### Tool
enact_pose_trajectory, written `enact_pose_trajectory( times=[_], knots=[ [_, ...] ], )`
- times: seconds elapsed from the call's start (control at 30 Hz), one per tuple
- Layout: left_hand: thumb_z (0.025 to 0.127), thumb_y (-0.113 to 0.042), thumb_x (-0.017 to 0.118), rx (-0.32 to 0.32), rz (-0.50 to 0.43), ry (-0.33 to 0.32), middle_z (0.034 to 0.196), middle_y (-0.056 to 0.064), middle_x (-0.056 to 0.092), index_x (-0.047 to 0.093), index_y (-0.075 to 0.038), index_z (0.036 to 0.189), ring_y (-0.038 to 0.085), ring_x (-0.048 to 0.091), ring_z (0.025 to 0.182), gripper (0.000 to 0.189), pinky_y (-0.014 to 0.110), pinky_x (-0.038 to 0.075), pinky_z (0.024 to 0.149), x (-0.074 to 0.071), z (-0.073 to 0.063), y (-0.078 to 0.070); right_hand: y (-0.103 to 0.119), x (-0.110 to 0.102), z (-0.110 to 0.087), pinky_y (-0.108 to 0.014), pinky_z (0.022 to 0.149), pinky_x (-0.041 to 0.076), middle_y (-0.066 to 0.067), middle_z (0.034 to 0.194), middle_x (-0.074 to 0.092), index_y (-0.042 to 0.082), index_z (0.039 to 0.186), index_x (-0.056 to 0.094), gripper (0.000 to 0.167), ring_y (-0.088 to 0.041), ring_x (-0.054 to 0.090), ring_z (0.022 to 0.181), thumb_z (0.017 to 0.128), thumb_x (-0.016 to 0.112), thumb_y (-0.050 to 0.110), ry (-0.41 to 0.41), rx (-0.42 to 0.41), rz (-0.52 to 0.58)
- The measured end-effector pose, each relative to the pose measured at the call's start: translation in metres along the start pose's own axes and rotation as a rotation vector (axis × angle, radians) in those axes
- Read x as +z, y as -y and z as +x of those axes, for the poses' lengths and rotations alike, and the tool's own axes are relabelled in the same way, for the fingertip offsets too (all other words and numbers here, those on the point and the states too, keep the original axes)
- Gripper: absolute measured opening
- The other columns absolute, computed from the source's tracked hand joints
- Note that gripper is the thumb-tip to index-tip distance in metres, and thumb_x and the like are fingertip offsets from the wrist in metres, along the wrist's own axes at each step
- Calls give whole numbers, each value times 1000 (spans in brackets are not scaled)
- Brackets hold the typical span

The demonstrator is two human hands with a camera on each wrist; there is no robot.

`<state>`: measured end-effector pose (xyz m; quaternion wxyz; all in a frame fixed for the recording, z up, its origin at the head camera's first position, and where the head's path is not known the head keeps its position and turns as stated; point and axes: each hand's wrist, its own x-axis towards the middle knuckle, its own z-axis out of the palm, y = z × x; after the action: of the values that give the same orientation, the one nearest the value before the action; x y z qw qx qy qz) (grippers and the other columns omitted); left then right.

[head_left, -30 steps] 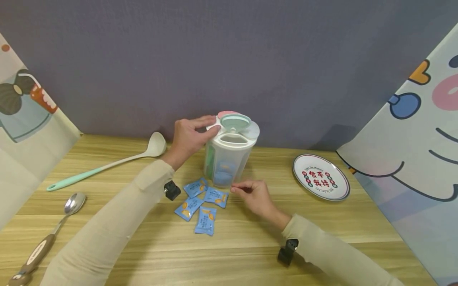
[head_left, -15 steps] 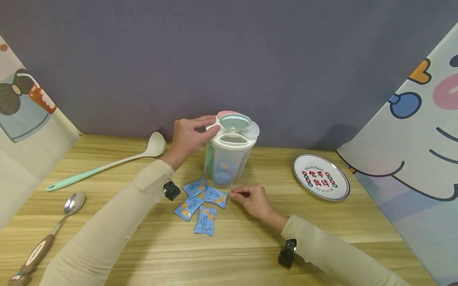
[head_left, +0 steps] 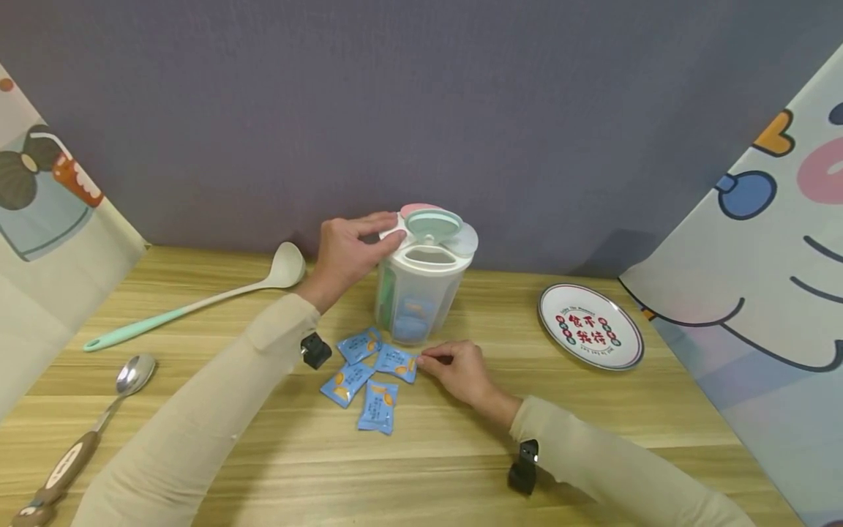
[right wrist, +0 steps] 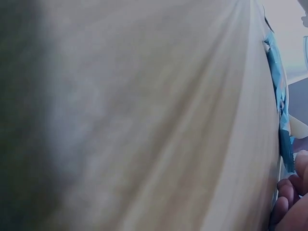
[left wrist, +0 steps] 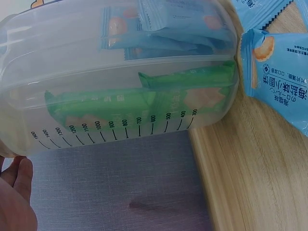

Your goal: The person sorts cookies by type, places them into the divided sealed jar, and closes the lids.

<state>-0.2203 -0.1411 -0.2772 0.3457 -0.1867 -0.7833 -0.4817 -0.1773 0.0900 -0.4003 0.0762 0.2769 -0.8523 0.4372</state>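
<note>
A clear food storage container (head_left: 431, 293) with a white lid stands upright at the back; its green flap (head_left: 431, 224) is raised over an oval opening. Blue biscuit packets (left wrist: 168, 24) and green packets (left wrist: 110, 106) show inside in the left wrist view. My left hand (head_left: 349, 252) grips the container's top left rim, thumb on the lid. Several blue packets lie in front. At the right end of the nearest one to the container, a blue biscuit packet (head_left: 396, 362), my right hand (head_left: 464, 375) pinches the edge with thumb and fingertips. The right wrist view shows only curled fingers (right wrist: 288, 192) beside blue wrappers.
A white ladle (head_left: 286, 267) with a green handle lies at the back left. Nearer, left of the left sleeve, is a metal spoon (head_left: 136, 375) with a brown handle. A printed plate (head_left: 591, 359) sits to the right. A grey wall (head_left: 421, 110) rises behind the container.
My right hand has moved slightly down and left from the container's base, its fingertips coming onto the packet's right edge. The left hand has stayed on the container.
</note>
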Motion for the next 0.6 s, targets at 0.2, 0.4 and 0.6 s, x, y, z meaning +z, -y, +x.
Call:
enact_pose_trajectory(
  times=[0.2,0.4,0.6],
  knots=[
    [79,-25,78,11,7,-8,102,0,70,75,-7,98,11,64,99,27,25,48,87,0,0,0,1,1,0,-23,59,52,-2,75,71,5,78,75,10,-9,64,67,76,81,13,2,2,18],
    [78,-25,78,18,-1,-17,101,0,70,75,-7,98,13,65,98,26,27,49,86,0,0,0,2,2,1,-23,53,50,2,71,69,8,74,75,10,-5,60,61,75,81,16,20,23,2],
    [78,-24,79,22,-9,-18,101,0,70,75,-7,98,12,65,98,27,27,49,86,0,-1,-1,3,3,1,-22,52,48,4,68,68,8,72,75,9,-4,57,58,75,81,14,16,43,-16]
  ],
)
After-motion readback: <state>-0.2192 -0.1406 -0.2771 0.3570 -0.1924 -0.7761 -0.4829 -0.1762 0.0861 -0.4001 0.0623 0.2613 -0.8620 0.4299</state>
